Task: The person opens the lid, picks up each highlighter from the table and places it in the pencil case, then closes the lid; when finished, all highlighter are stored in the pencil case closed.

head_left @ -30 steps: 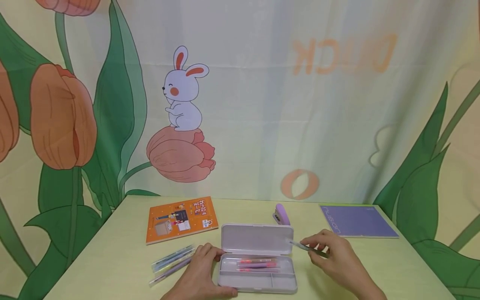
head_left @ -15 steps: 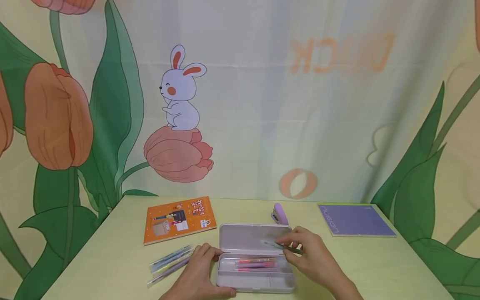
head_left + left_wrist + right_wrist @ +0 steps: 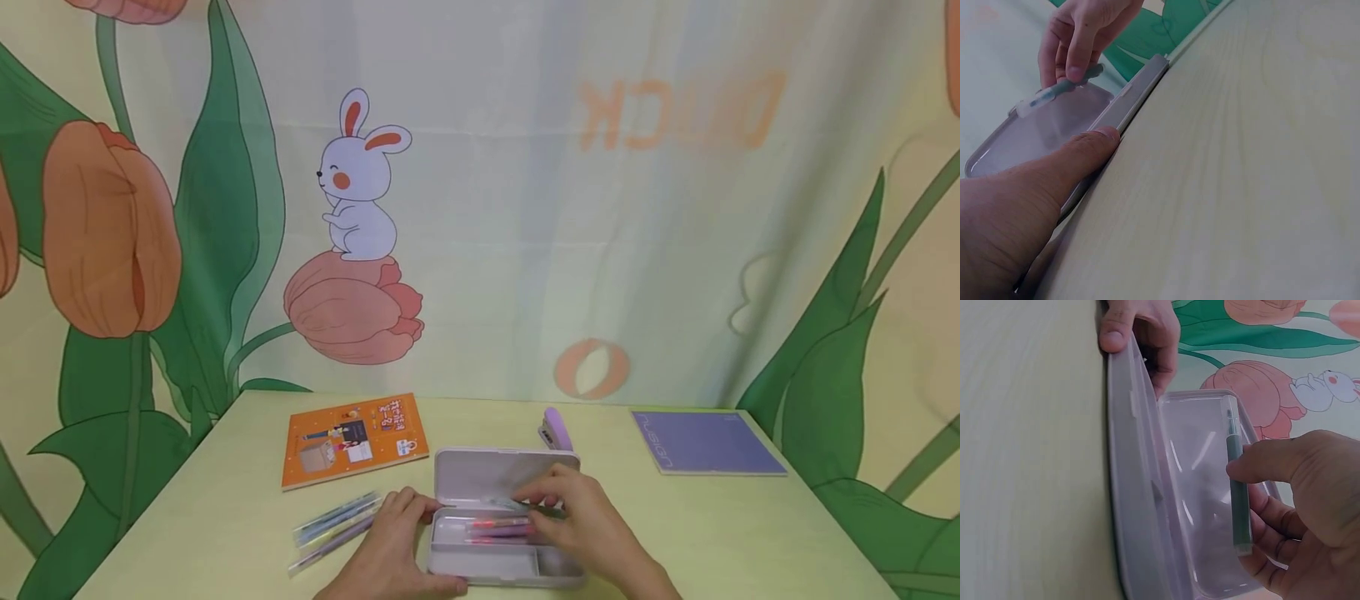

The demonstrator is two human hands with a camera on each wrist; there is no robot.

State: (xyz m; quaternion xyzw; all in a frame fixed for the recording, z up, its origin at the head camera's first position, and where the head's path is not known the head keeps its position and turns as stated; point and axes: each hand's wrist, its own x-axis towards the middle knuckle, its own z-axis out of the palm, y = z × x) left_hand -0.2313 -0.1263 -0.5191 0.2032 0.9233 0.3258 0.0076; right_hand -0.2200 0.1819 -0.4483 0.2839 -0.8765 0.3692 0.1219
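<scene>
A grey pencil case point(image 3: 480, 565) lies with its lid raised at the front of the table. My left hand point(image 3: 393, 542) grips its left end, thumb along the front edge and fingers at the back corner. Between thumb and fingers, my right hand point(image 3: 588, 525) pinches a dark green pen point(image 3: 1239, 494) with a clear cap. That pen is held above the case, in front of the lid point(image 3: 480, 475). Several pink and red pens point(image 3: 497, 531) lie in the long back compartment, their right ends hidden by my right hand. Two smaller compartments run along the front.
Several clear-barrelled pens point(image 3: 333, 527) lie side by side left of my left hand. An orange book point(image 3: 356, 442) is behind them. A purple stapler point(image 3: 555, 429) stands behind the lid, and a blue-violet notebook point(image 3: 708, 442) lies at the back right. A printed curtain point(image 3: 487, 208) hangs behind the table.
My right hand has carried the green pen leftward from beside the case to above its back compartment. My left hand keeps its hold on the case. The view has shifted slightly.
</scene>
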